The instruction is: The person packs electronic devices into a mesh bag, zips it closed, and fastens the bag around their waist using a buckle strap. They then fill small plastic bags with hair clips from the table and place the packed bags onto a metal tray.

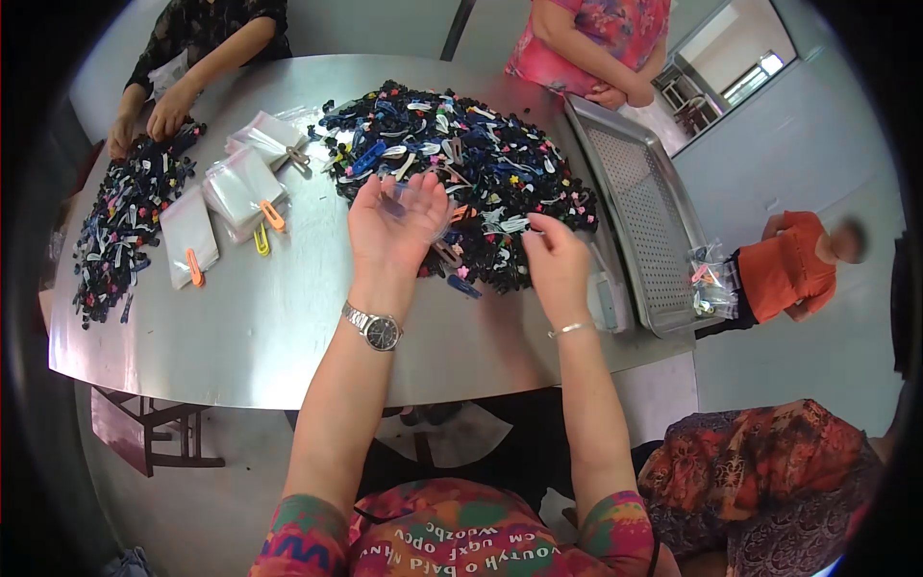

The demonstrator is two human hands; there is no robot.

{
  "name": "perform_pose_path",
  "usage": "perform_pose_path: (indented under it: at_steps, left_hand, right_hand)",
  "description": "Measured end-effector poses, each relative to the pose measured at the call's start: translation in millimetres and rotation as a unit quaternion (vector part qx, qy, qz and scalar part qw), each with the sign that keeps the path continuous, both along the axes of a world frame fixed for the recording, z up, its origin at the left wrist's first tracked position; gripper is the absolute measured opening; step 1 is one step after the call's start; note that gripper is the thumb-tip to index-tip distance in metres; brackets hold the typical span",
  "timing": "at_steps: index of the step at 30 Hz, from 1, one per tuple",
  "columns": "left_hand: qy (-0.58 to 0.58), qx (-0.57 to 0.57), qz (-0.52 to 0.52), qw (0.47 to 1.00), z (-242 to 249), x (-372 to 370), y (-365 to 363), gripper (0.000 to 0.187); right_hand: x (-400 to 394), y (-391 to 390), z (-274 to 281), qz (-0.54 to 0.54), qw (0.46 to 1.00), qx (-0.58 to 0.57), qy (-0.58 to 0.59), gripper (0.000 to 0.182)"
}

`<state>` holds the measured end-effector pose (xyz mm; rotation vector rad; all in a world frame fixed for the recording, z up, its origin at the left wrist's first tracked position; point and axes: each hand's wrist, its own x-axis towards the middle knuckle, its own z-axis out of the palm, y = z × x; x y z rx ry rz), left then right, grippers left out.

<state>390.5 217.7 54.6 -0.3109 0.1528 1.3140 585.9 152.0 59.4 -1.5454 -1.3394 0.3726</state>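
Observation:
My left hand [394, 226] is palm up with its fingers curled, holding a thin clear plastic bag [423, 213] over the near side of a big pile of hair clips [461, 144]. A dark item shows at the bag by my fingers. Just to the right, my right hand [558, 250] has its thumb and forefinger pinched together at the pile's edge. White clips [508, 224] lie against those fingertips; whether one is gripped is too small to tell. Dark, blue, white and coloured pieces are mixed in the pile.
Stacks of clear bags [240, 188] with orange and yellow clips lie left on the metal table [279, 356]. Another person's hands [159, 120] touch a second pile [125, 221]. A perforated tray [639, 202] and a small scale [608, 298] stand right. Other people are around.

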Motion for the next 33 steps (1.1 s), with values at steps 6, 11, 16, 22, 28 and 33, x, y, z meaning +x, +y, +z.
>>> perform_pose_path:
  at_steps: [6, 11, 16, 22, 28, 33]
  left_hand:
    - [0.072, -0.003, 0.05, 0.996, 4, -6, 3, 0.022]
    - [0.068, 0.002, 0.026, 0.997, -6, 0, 5, 0.026]
    - [0.089, 0.017, 0.006, 0.996, -7, 8, 1, 0.019]
    - [0.13, 0.015, 0.004, 0.991, 5, 20, -10, 0.023]
    - [0.162, 0.082, -0.029, 0.983, 5, 33, -20, 0.032]
    - [-0.036, -0.001, -0.018, 0.999, -7, 2, 2, 0.019]
  right_hand:
    - [4, 24, -11, 0.007, 0.898, -0.023, -0.44, 0.029]
    - [18, 27, -21, 0.005, 0.91, 0.004, -0.414, 0.019]
    - [7, 10, -9, 0.012, 0.97, 0.072, -0.231, 0.008]
    - [-43, -21, 42, 0.155, 0.956, 0.117, -0.221, 0.009]
    - [-62, -8, 42, 0.122, 0.923, 0.1, -0.351, 0.009]
    - [-43, -19, 32, 0.063, 0.997, 0.051, 0.005, 0.015]
